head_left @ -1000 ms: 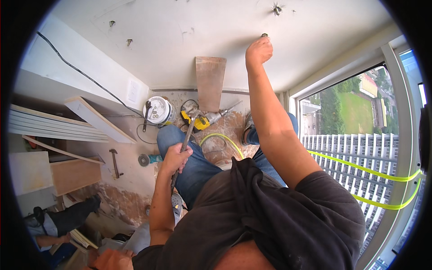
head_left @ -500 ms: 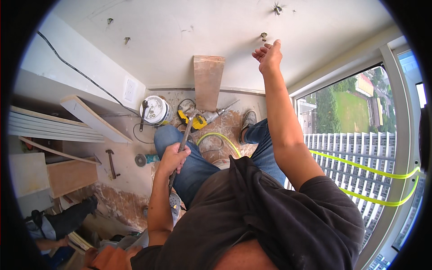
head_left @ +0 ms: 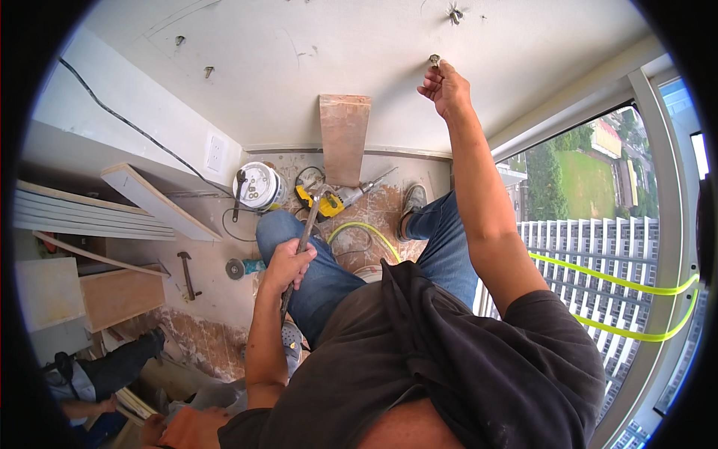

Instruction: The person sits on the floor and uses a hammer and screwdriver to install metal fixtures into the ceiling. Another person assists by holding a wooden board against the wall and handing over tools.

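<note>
A person's right hand (head_left: pixel 447 91) meets a bolt (head_left: pixel 434 59) jutting from the white wall (head_left: pixel 363 56), right of top center in the frame, thumb and fingers pinched at its outer end. Small and hard, the bolt is likely light, rigid and perhaps a little slick; its protruding end looks the best place for a fingertip hold. At center left, the left hand (head_left: pixel 291 263) wraps firmly around a long metal bar (head_left: pixel 309 224), which appears stiff and fairly heavy, best held along the shaft. A yellow drill (head_left: pixel 327 207) lies on the floor (head_left: pixel 385 217) nearby.
</note>
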The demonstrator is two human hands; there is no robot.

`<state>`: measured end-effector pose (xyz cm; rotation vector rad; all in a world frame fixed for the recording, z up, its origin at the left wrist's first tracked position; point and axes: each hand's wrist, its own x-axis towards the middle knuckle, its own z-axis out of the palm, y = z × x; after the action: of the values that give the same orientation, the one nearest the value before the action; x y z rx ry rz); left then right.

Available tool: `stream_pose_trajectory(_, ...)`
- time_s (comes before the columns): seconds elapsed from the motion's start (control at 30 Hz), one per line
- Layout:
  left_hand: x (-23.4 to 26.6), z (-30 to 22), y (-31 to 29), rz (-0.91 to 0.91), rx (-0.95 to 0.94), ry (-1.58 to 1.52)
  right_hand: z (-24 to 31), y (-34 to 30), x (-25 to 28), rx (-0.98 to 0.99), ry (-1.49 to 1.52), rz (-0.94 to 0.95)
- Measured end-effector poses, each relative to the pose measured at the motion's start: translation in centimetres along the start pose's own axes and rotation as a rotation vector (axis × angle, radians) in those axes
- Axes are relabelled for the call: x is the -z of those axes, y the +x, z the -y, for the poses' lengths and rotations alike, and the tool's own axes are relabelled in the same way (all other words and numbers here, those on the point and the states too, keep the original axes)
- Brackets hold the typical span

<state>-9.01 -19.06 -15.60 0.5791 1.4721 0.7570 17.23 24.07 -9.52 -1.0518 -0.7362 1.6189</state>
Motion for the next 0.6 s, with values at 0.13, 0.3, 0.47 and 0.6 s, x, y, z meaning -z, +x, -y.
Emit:
stream_pose_trajectory(0.13, 0.2, 0.1, -0.1, 0.009, 0.013, -0.011, 0.0, 0.3, -0.1, 0.011, -0.012, 0.021)
stream_pose_trajectory(0.3, 0.3, 0.3, 0.1, 0.012, 0.014, -0.025, 0.4, 0.6, 0.2, -0.087, 0.055, 0.075)
stream_pose_trajectory(0.47, -0.4, -1.2, 0.3, -0.002, 0.031, 0.031, 0.6, 3.0, 2.6, -0.110, 0.030, 0.155)
stream_pose_trajectory(0.6, 0.2, 0.0, 0.5, -0.010, 0.064, -0.053, 1.7, 2.1, 2.5, -0.158, 0.056, 0.176)
